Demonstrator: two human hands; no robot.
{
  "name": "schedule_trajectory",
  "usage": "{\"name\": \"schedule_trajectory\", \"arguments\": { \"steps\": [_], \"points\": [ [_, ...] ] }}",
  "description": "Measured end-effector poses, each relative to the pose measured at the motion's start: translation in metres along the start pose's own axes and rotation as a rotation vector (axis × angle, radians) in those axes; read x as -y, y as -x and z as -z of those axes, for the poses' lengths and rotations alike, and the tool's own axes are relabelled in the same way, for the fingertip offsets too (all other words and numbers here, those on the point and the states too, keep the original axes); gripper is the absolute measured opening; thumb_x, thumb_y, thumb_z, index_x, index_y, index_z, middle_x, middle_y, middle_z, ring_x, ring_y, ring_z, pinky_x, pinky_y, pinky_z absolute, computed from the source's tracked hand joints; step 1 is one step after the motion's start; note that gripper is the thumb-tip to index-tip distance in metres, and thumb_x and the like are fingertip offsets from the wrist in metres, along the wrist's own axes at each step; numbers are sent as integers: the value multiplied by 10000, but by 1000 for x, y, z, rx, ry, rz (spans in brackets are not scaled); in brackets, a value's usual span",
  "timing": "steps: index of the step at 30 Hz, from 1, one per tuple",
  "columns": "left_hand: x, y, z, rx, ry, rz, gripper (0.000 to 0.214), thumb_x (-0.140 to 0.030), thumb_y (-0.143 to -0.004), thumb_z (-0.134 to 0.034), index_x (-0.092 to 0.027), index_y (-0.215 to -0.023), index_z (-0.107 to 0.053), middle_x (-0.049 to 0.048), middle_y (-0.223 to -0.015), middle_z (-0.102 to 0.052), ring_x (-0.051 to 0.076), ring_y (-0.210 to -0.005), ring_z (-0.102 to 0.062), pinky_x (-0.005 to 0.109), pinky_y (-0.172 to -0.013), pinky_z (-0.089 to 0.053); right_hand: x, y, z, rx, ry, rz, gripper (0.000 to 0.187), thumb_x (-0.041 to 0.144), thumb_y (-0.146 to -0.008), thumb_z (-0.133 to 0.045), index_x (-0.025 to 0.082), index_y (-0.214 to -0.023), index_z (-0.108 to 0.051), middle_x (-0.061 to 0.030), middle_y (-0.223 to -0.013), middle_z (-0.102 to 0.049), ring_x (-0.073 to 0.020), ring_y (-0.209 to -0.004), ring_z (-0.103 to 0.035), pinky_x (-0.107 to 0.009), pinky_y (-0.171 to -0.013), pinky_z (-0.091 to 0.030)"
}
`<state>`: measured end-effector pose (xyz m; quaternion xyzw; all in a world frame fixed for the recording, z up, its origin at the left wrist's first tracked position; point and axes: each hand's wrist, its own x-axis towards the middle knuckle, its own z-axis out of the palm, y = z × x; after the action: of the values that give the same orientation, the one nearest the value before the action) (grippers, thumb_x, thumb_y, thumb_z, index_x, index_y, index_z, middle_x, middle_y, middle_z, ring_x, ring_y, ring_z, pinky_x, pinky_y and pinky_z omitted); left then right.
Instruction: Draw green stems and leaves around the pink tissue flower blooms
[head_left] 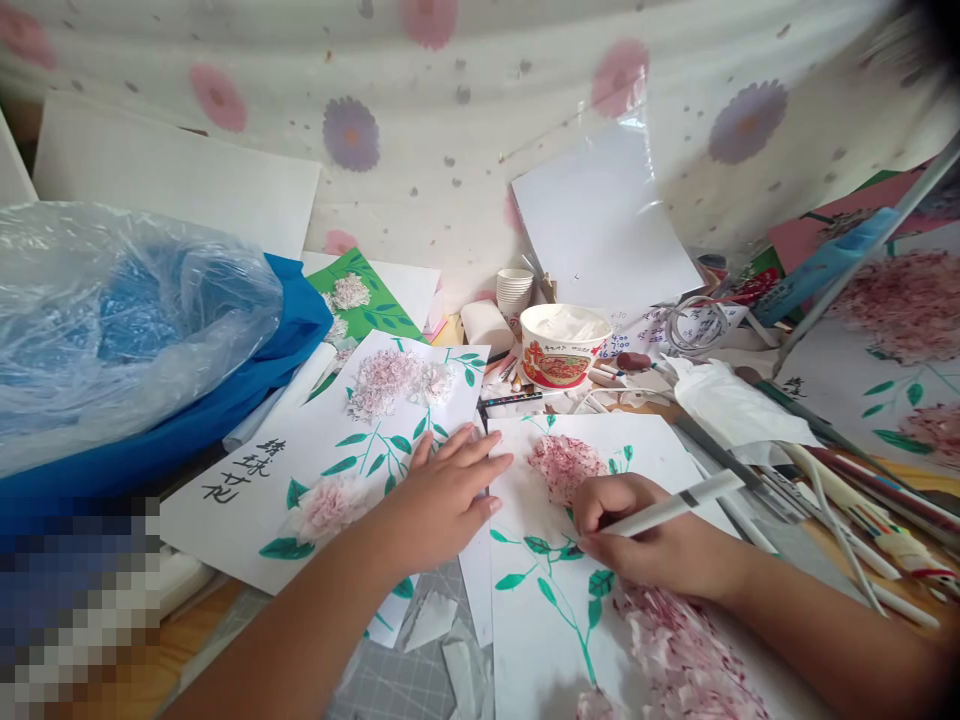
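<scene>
My left hand (442,495) lies flat with fingers spread, pressing on the edge where two flower pictures meet. My right hand (645,535) is closed around a white pen (671,505), its tip down on a white sheet (547,610) painted with green stems, leaves and pink paper-scrap blossoms. A pink blossom (564,465) sits just above my right hand. To the left lies a second picture (315,450) with pink flowers, green leaves and black characters.
A paper bowl of white paste (564,345) stands behind the sheets, beside stacked paper cups (514,290). A blue cloth with a clear plastic bag (127,320) fills the left. Pens, pencils and tissue (731,405) crowd the right. A grey cutting mat (405,680) lies underneath.
</scene>
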<state>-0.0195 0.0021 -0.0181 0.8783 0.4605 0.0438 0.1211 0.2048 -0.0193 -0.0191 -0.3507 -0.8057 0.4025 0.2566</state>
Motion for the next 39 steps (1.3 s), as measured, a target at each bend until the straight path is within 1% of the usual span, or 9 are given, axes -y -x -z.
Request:
{"name": "schedule_trajectory", "arguments": {
  "steps": [6,13,18,24,30,37,39],
  "points": [
    [-1,1,1,-1,-40,-2,398,-353,-843,-292,-385,-1239,-269,-98,-1376,-142,184,-1264,-66,519,-989,-51,-1,-2,-2,-16,72,29,99,119,-660,-516,144,-583,-459,5,-572,-459,-91,-520,-429,-199,-482,-335],
    [-2,-1,1,1,-71,6,394,-362,-840,-297,-392,-1232,-273,-105,-1373,-153,189,-1263,-74,541,-981,-62,0,-3,-1,19,86,57,115,141,-674,-538,142,-582,-469,16,-547,-459,-82,-506,-422,-190,-475,-332],
    [-3,-1,1,6,-81,10,394,-374,-840,-290,-385,-1234,-275,-103,-1373,-153,188,-1263,-74,543,-978,-72,0,-3,1,37,111,71,149,133,-685,-514,152,-564,-429,24,-535,-432,-79,-494,-398,-194,-466,-316],
    [-3,-3,2,19,-78,18,394,-390,-840,-278,-382,-1234,-282,-106,-1373,-147,186,-1264,-66,540,-979,-61,-1,-3,4,52,121,128,193,77,-667,-481,166,-543,-363,44,-520,-371,-74,-487,-347,-197,-467,-286],
    [-4,-3,1,32,-83,33,409,-400,-837,-272,-368,-1244,-276,-101,-1374,-141,192,-1264,-60,531,-983,-54,2,-5,6,72,129,179,227,74,-675,-453,176,-533,-309,56,-508,-328,-69,-474,-315,-197,-458,-265],
    [-5,-4,3,46,-97,39,417,-404,-836,-269,-361,-1250,-268,-99,-1376,-135,193,-1265,-56,532,-983,-60,1,-5,7,82,112,182,228,60,-647,-425,182,-523,-277,56,-508,-315,-72,-474,-288,-205,-454,-258],
    [-6,-4,5,56,-91,40,416,-401,-838,-265,-358,-1252,-267,-96,-1377,-132,196,-1265,-56,532,-983,-57,0,-4,8,53,72,156,220,79,-654,-435,182,-526,-289,51,-516,-326,-76,-485,-302,-208,-458,-270]
  ]
}}
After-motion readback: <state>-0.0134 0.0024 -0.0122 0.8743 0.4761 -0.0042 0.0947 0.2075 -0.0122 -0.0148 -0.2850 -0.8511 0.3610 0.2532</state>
